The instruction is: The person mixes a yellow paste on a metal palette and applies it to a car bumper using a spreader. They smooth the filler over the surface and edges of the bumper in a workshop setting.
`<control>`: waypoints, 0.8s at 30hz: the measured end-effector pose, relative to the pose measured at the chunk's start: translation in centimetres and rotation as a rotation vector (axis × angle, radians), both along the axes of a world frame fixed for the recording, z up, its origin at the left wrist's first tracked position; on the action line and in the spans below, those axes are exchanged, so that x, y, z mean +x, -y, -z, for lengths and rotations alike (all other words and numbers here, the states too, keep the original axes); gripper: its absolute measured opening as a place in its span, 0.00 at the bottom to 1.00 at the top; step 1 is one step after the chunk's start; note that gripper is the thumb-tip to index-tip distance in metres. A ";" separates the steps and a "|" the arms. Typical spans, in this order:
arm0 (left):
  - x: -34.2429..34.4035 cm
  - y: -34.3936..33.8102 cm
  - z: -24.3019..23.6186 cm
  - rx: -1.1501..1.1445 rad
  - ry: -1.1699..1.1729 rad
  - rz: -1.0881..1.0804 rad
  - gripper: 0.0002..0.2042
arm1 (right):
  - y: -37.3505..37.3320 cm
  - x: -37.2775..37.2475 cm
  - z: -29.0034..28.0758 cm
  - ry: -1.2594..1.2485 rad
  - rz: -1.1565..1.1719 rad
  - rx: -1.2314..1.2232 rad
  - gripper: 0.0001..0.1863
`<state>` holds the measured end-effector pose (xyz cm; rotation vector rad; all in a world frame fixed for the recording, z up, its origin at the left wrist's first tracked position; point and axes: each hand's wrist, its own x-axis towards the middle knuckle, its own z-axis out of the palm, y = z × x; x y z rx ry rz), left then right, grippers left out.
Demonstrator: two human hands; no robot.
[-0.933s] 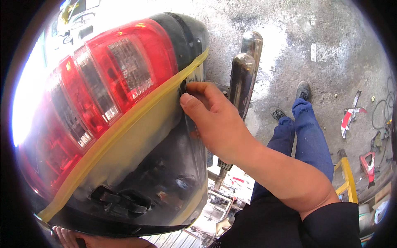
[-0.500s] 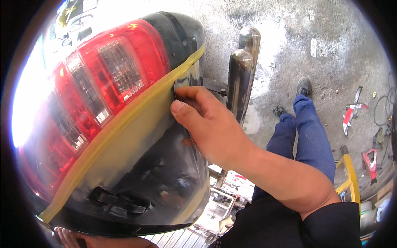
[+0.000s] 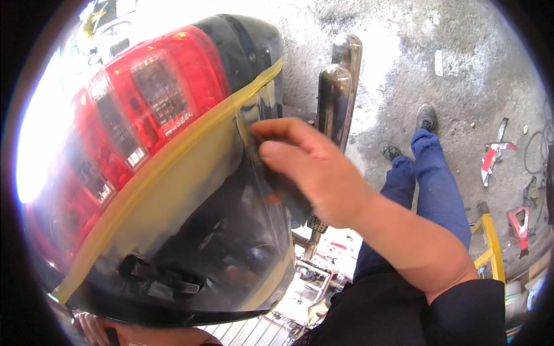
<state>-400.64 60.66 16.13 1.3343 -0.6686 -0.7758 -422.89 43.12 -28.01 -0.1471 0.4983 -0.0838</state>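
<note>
My right hand (image 3: 314, 167), blurred by motion, has thumb and fingers closed on a dark sheet of sandpaper (image 3: 284, 187) with a printed back. It is at the right edge of a curved black vehicle panel (image 3: 202, 230); whether the sheet touches it I cannot tell. A beige filler patch (image 3: 167, 190) lies on the panel, below a strip of yellow masking tape (image 3: 156, 167). Above the tape is a red tail light (image 3: 167, 92). At the lower left, beyond the panel's bottom edge, my left hand (image 3: 89, 328) shows stretched fingers, seemingly resting on the bodywork, a dark band at its wrist.
Two upright shiny metal tubes (image 3: 334, 98) stand just right of the panel. My blue-trousered legs (image 3: 438, 179) are on the concrete floor (image 3: 398, 57). Farther right lie red-and-white scraps (image 3: 490, 155), a red piece (image 3: 519, 228), a cable and a yellow frame (image 3: 490, 248).
My right hand has shifted right and slightly down, off the filler toward the panel's edge. More of the sandpaper now shows beneath it. My left hand stays where it was.
</note>
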 end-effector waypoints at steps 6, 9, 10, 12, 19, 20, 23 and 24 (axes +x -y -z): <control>-1.5 -0.5 1.0 0.037 0.025 0.053 0.03 | 0.0 -5.8 3.6 0.124 0.099 0.226 0.25; -4.0 0.2 3.1 -0.001 0.283 -0.065 0.06 | -0.2 -7.4 2.9 0.202 0.077 0.160 0.25; -5.2 0.2 3.9 0.072 0.521 -0.074 0.10 | -0.3 -7.6 2.5 0.233 0.066 0.118 0.26; -7.9 -3.2 5.6 0.188 0.849 -0.183 0.17 | -0.9 -8.1 1.6 0.303 0.149 -0.189 0.28; -22.4 1.2 26.5 0.586 0.378 -0.554 0.27 | -1.8 -9.6 -2.8 0.642 0.348 -0.473 0.27; -23.0 1.3 27.2 0.569 0.271 -0.607 0.27 | -2.2 -9.7 -3.0 0.660 0.348 -0.492 0.27; -23.4 2.7 29.7 0.443 0.169 -0.655 0.27 | -3.4 -9.8 -0.2 0.540 0.306 -0.818 0.27; -23.2 2.2 29.8 0.439 0.183 -0.645 0.27 | -4.0 -9.8 0.8 0.504 0.288 -0.862 0.26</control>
